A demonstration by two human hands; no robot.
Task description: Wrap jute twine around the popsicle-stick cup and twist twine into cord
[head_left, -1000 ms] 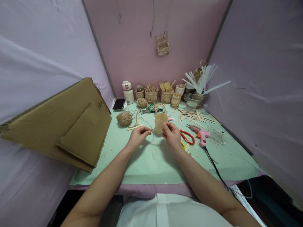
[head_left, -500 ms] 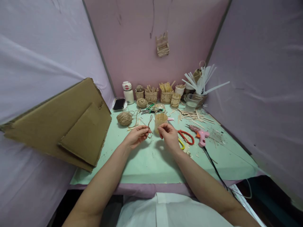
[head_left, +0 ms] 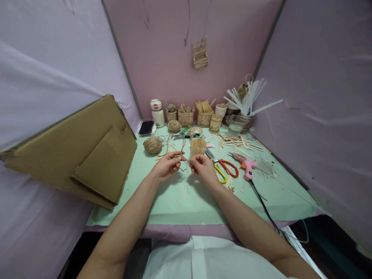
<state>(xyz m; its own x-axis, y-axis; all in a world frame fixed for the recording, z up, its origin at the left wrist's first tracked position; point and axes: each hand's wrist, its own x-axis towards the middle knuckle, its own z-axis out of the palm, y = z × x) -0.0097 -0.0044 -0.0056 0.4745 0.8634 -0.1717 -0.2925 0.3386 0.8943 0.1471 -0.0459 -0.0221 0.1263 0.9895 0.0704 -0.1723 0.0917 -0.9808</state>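
Pinching twine [head_left: 183, 145], which rises just above it, the left hand [head_left: 167, 166] faces the right hand [head_left: 204, 168], held narrow, contents not discernible; a slatted cup [head_left: 198, 147] stands just beyond the right hand.

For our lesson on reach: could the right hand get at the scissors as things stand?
Probably yes: the scissors lie close beside the right hand, and nothing appears to cover them.

On the green cloth-covered table [head_left: 180, 205] before me, a round brown twine ball [head_left: 153, 145] lies left of the tan wooden cup [head_left: 198, 146]; red-and-yellow-handled scissors [head_left: 215, 160], then a pink glue gun [head_left: 249, 167], lie right.
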